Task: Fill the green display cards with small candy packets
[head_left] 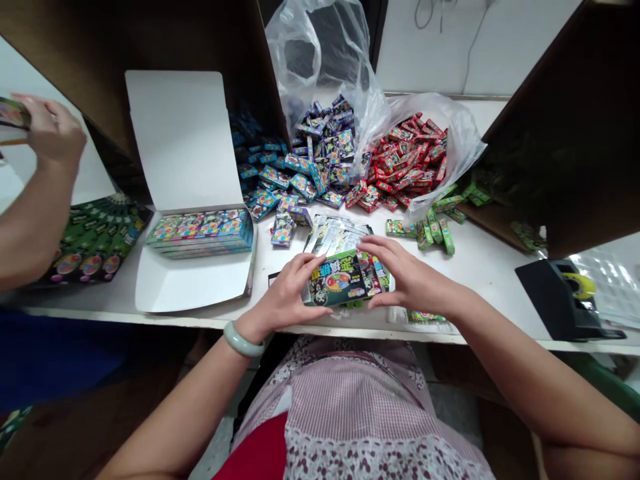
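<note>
A: Where are the person's hands?
B: Over the middle of the white table's [480, 283] front edge. The left hand [286, 292], with a pale green bangle [243, 339] at its wrist, is half open, fingers and thumb curved round the left end of a dark printed packet [334, 281].
A: And the right hand [419, 277]?
B: More widely spread, with its fingers on the packet's upper edge and its thumb below, holding the right end, where a red printed face shows.
A: So the packet is held between them?
B: Yes — just behind the front edge, with shiny flat pouches [334, 233] fanned out beyond it.
A: What lies toward the back edge?
B: Heaps of little printed boxes: blue ones [270, 179], purple ones [337, 147], and red ones [407, 160] in a clear plastic bag [457, 130]. Green boxes [436, 230] lie to the right of the pouches.
A: And at the sides?
B: Toward the front left corner, an open white carton [195, 285] holds stacked printed packs [205, 230]; left of it, dark green printed sheets [97, 250] are fanned out. A black tape dispenser [555, 300] with yellow inside stands near the front right corner.
A: Anyone else?
B: Another person's hand [57, 133], far left — it grips a small printed item [14, 113].
</note>
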`<action>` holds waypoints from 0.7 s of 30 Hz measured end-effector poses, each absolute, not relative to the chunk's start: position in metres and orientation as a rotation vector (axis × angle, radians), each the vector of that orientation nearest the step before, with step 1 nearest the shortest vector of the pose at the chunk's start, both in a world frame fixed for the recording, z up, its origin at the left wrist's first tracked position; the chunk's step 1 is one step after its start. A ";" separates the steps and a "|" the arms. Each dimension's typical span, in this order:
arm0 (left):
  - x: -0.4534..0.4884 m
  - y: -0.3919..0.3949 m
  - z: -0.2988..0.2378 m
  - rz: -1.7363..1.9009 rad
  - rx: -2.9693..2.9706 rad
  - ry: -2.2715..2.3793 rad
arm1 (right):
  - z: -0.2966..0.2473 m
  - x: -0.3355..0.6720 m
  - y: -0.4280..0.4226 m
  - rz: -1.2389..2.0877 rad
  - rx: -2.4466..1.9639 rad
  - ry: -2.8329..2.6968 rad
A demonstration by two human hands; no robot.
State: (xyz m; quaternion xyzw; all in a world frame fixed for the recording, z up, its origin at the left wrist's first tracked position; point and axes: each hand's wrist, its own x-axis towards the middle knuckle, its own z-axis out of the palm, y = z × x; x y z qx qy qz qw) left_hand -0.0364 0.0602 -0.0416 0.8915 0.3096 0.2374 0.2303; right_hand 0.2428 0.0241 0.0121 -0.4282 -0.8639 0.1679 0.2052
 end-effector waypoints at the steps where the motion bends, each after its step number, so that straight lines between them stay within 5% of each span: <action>1: -0.037 0.060 -0.042 0.666 2.449 0.875 | 0.009 0.242 0.022 0.447 -1.239 -2.347; 8: -0.041 0.056 -0.042 0.715 2.400 0.896 | -0.013 0.225 0.019 0.744 -1.206 -2.126; 13: -0.062 0.047 -0.030 0.785 2.309 0.919 | -0.031 0.194 0.095 0.805 -1.281 -1.617; 21: -0.077 0.040 -0.026 0.848 2.244 0.952 | -0.060 0.110 0.200 0.929 -1.360 -1.569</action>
